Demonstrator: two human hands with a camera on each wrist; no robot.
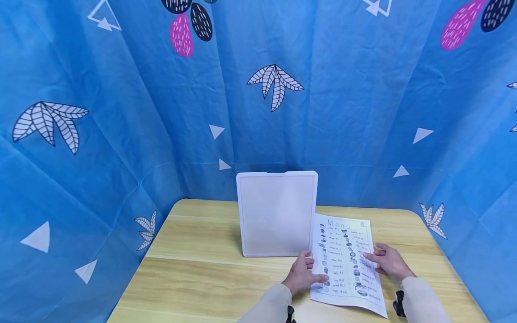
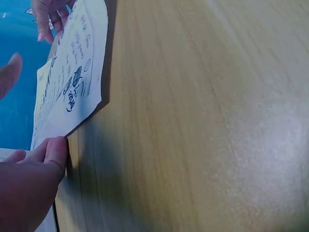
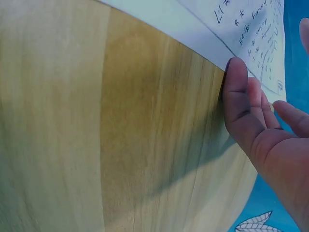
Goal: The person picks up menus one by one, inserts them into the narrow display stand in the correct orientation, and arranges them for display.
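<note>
Both hands, left (image 1: 300, 273) and right (image 1: 388, 261), rested straight fingers on a menu (image 1: 346, 264) at the worktop's (image 1: 202, 269) five o'clock.

Even, bright, diffuse lighting in the head view; focus is sharp, with wide-angle bowing of the blue patterned backdrop (image 1: 121, 134) toward the edges. Left wrist view: a soft sheen of glare on the wooden table (image 2: 251, 140), a dark shadow beside the left hand (image 2: 29, 188), near parts blurred. Right wrist view: the right hand (image 3: 260, 130) casts a soft shadow across the wood.
</note>
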